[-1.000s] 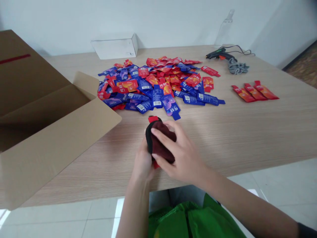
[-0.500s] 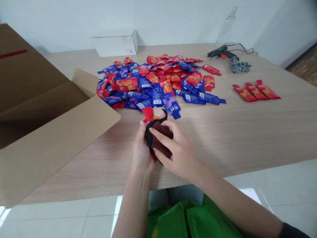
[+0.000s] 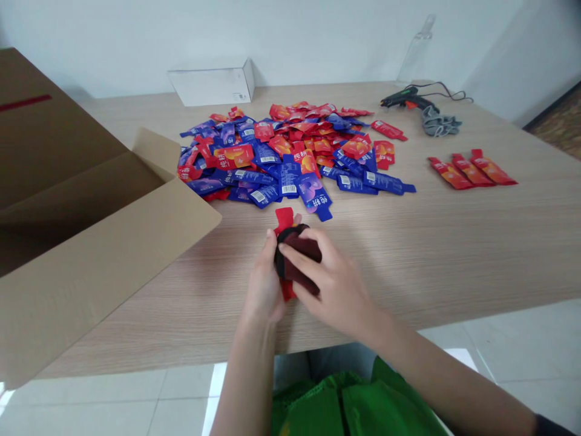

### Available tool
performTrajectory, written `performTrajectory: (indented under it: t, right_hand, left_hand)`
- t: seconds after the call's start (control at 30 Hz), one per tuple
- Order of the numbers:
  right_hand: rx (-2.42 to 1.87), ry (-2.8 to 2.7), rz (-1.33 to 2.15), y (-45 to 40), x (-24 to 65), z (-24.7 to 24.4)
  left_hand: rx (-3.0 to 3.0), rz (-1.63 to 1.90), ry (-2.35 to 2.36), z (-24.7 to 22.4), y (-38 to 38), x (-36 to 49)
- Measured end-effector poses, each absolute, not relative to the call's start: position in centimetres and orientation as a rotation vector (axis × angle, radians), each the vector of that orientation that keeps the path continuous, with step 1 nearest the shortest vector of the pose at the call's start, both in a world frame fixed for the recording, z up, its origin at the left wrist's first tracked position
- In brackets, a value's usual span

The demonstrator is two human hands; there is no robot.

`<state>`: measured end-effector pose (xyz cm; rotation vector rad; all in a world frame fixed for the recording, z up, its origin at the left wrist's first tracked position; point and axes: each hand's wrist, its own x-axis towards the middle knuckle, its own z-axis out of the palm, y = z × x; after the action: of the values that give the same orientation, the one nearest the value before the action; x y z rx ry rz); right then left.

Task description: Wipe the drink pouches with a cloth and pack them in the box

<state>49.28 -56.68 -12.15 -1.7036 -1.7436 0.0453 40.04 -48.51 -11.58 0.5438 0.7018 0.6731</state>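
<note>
My left hand [image 3: 264, 281] is closed round a red pouch [image 3: 284, 218], whose top and lower end stick out past a dark cloth. Pressed on the pouch's face is the maroon and black cloth [image 3: 303, 254], gripped by the fingers of my right hand [image 3: 333, 281]. The cloth covers most of the pouch. Beyond my hands lies a heap of red and blue pouches [image 3: 272, 154]. Three red pouches [image 3: 474, 169] lie in a row on the right.
An open cardboard box [image 3: 113, 260] takes up the left side. Against the wall stands a white box [image 3: 211, 86]. A black glue gun [image 3: 408, 97], a grey cloth [image 3: 440, 123] and a clear bottle [image 3: 415, 54] are at the back right of the table [image 3: 431, 242].
Both hands have moved slightly right and down with the pouch and cloth. The cloth's loose black edge no longer sticks up, and more of the pouch's lower end shows.
</note>
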Motion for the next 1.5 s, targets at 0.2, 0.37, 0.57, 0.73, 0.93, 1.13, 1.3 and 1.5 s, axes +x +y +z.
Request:
performTrajectory:
  t: [0.2,0.37,0.57,0.73,0.93,1.13,1.3,1.5]
  right_hand:
    - [-1.662,-1.867,0.105,-59.2,48.3,-13.0]
    - [-1.746,-1.664,0.026,-56.5,50.4,-11.0]
    - [-1.725,-1.820,0.047,-57.7,49.8,-12.2]
    - [-1.748,-1.783,0.106,-58.6,50.0,-12.4]
    - [-1.817,-1.705,-0.010,-56.4,51.5,-10.5]
    - [-1.852,-1.784,0.139,-59.3,50.1,-12.4]
    - [-1.861,-1.676,0.091,-58.0,51.2,-11.0]
    - [-1.780,-1.523,0.353,-57.1,53.4,-8.2]
  left_hand:
    - [0.565,0.665,0.600,-11.4,-48.1,39.7]
    - [0.549,0.713,0.645,-11.5,-49.0,40.2]
    - [0.554,0.769,0.624,-11.0,-48.0,39.7]
    - [0.535,0.695,0.615,-11.2,-48.1,39.6]
    - [0.540,0.733,0.637,-10.9,-48.6,40.3]
    - [0.518,0.796,0.624,-10.3,-48.0,40.1]
    - [0.567,0.719,0.573,-10.7,-49.0,40.6]
    - [0.653,0.899,0.627,-11.1,-48.6,40.4]
